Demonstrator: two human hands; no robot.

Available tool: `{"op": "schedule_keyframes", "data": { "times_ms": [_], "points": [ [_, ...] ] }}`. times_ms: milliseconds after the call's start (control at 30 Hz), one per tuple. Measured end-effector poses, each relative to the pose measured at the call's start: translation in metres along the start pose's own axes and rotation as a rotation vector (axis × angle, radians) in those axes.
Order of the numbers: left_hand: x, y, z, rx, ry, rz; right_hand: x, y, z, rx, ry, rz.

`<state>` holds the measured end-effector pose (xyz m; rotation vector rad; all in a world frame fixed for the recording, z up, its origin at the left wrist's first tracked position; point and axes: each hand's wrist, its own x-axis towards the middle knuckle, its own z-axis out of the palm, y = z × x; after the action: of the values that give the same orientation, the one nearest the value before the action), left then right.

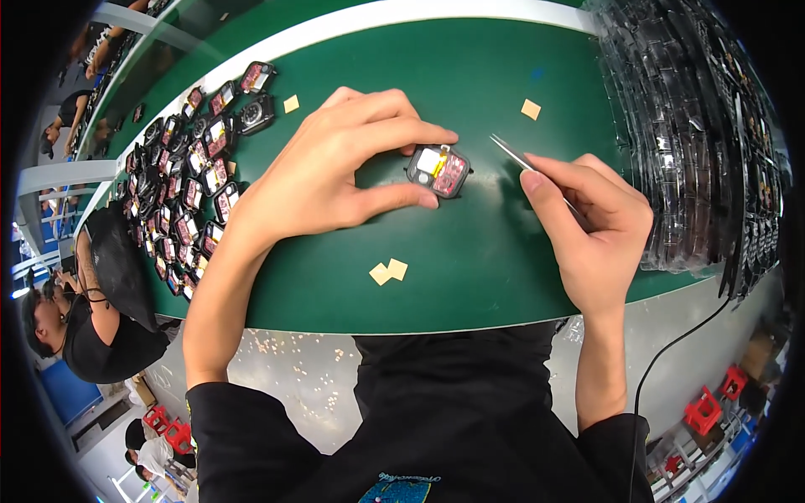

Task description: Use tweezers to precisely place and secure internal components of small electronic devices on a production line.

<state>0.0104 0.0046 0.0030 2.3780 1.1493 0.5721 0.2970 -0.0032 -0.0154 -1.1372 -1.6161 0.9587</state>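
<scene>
1. The watch body [440, 172], small and dark-rimmed with its inner parts exposed, is presented over the green desk [503, 251]; whether it is rested there or raised slightly cannot be told.
2. It is held at its edges by the left hand [340, 163]: the grip is closed around it, thumb at the near side, fingers at the far side.
3. Over to the right of the watch body, tweezers [521, 159] are pinched by the right hand [595, 205]; their tips are aimed towards the watch body, but no contact is made.
4. And the handling? Light and stiff, by the look of it, the rim perhaps a touch slick; the white part [428, 158], yellow strip [438, 164] and reddish board [454, 173] are judged fragile. It is best taken by the rim, the exposed face kept free of fingertips.
5. Well left of the watch body, similar cases [218, 134] are heaped, within easy reach of a knock from the left forearm [220, 310].
6. Pale squares are scattered: one [291, 104] far left, one [531, 109] far right, a pair [389, 272] on the near side, easily brushed aside.
7. Far right of the watch body, plastic trays [671, 142] are stacked, and outward room for the right hand is limited.
</scene>
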Motion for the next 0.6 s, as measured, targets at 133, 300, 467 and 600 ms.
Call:
{"op": "schedule_keyframes", "data": {
  "times_ms": [133, 300, 467, 600],
  "points": [
    [0.0, -0.001, 0.006, 0.0, 0.097, 0.057, 0.001, 0.001, -0.002, 0.023, -0.042, -0.065],
    [-0.001, 0.012, 0.009, -0.151, 0.042, -0.035, 0.0, 0.0, -0.009, -0.029, -0.131, -0.133],
    [-0.001, 0.01, 0.01, -0.093, 0.019, -0.01, -0.001, -0.003, -0.004, -0.236, -0.176, -0.25],
    [0.0, 0.006, 0.011, -0.091, 0.034, 0.007, -0.005, 0.004, 0.001, -0.326, -0.113, -0.375]
  ]
}}
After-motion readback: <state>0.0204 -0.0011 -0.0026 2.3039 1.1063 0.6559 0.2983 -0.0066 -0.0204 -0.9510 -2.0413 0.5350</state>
